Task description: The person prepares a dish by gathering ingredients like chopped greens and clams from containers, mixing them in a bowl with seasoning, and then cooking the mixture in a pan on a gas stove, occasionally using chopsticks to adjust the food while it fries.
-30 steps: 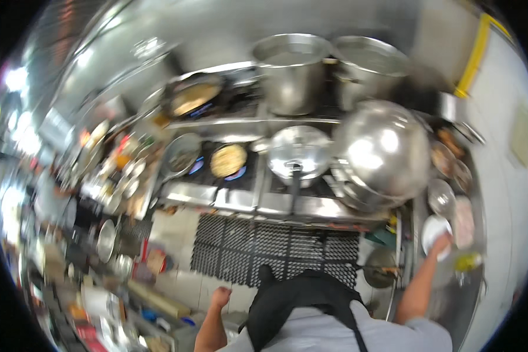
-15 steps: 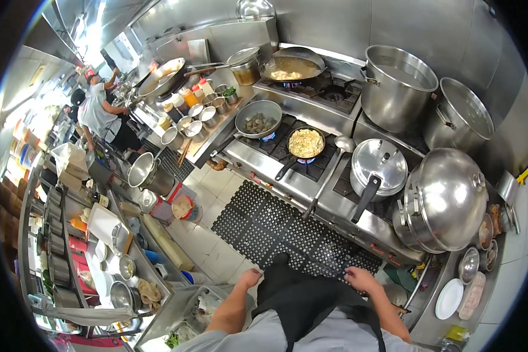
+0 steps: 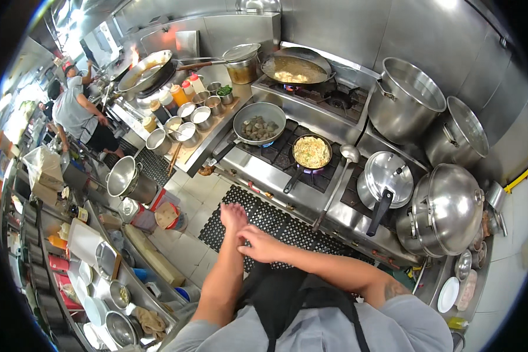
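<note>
My left hand (image 3: 233, 216) is raised in front of my body, its fingers extended and holding nothing. My right hand (image 3: 261, 243) crosses over to it, fingers bent onto my left wrist. On the stove beyond, a small black skillet (image 3: 312, 151) holds yellow, egg-like food over a lit burner. Left of it, a grey frying pan (image 3: 244, 121) contains greyish pieces I cannot name, also over a flame. A long-handled ladle (image 3: 349, 154) leans at the stove's front, right of the skillet. Neither hand touches any cookware.
At the back burner sits a wok (image 3: 320, 57) of bubbling liquid. A lidded pressure cooker (image 3: 387, 173), tall stockpots (image 3: 402, 111) and a domed steamer (image 3: 449, 202) stand right. Black rubber mat (image 3: 232, 205) covers the floor. A co-worker (image 3: 76, 114) stands far left.
My hands, apart at my sides before, have come up and together; the right now touches the left wrist. The view has shifted slightly, and flame now shows near the far-left wok.
</note>
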The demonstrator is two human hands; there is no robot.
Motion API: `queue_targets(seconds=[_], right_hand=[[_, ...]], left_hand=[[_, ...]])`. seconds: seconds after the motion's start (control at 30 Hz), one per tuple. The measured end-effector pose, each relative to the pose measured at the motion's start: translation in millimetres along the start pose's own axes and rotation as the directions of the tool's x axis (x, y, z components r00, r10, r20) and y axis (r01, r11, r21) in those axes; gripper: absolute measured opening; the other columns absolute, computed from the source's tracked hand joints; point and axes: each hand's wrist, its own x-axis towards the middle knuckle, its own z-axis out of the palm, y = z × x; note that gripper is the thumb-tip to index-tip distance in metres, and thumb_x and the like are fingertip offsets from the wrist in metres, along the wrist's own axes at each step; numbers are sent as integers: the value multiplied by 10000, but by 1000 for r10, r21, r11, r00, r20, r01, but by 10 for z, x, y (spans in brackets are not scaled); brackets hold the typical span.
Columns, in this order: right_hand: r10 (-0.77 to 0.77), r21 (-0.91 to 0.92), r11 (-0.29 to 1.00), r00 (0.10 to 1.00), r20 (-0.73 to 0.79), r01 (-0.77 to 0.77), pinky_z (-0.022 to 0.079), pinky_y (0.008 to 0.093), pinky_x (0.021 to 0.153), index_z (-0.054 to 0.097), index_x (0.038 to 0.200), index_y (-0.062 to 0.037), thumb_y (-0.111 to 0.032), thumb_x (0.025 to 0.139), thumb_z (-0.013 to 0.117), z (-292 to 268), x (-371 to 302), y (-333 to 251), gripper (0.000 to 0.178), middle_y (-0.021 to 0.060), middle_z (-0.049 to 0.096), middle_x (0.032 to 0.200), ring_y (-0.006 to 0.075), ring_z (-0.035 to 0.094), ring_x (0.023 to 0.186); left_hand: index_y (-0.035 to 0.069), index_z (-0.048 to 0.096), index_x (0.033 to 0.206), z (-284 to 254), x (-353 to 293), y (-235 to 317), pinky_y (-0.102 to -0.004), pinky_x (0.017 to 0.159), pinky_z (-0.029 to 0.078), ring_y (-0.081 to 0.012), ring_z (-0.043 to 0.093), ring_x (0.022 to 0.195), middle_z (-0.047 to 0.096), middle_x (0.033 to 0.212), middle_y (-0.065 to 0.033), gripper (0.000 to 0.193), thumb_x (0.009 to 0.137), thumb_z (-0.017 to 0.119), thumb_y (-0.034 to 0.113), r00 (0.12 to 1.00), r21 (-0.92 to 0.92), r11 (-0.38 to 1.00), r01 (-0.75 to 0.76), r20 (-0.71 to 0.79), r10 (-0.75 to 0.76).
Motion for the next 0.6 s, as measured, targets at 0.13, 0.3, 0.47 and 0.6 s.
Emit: queue_targets(seconds=[0.13, 0.3, 0.47, 0.6], right_hand=[[95, 53, 995, 990, -100, -90, 451, 404, 845, 519, 1019, -13, -194, 838, 613, 193, 517, -359, 272, 183, 506, 1026, 340, 536, 964], [161, 42, 987, 894, -417, -158, 450, 403, 805, 522, 984, -18, -196, 841, 615, 297, 1202, -132, 246, 187, 518, 967, 336, 542, 906], [299, 74, 953, 949, -101, -293, 441, 403, 840, 527, 999, -4, -213, 837, 617, 327, 1332, -399, 279, 220, 536, 991, 361, 521, 958], [61, -124, 984, 904, -422, -125, 451, 419, 827, 542, 983, 6, -221, 827, 623, 431, 1505, -208, 288, 232, 550, 965, 369, 545, 914]], left_hand=[[65, 451, 935, 395, 530, 641, -293, 490, 387, -173, 474, 578, 528, 726, -53, 411, 954, 384, 470, 989, -81, 992, -93, -126, 82], [66, 438, 953, 725, 784, 779, -275, 468, 364, -154, 464, 564, 520, 743, -52, 430, 962, 353, 487, 980, -68, 997, -39, -195, 25], [62, 430, 945, 664, 943, 1010, -278, 461, 357, -162, 449, 532, 515, 719, -55, 445, 963, 347, 500, 983, -110, 992, -57, -182, 36], [58, 418, 945, 774, 915, 1031, -287, 451, 338, -160, 430, 514, 506, 704, -57, 448, 970, 333, 497, 978, -45, 998, -38, -205, 28]])
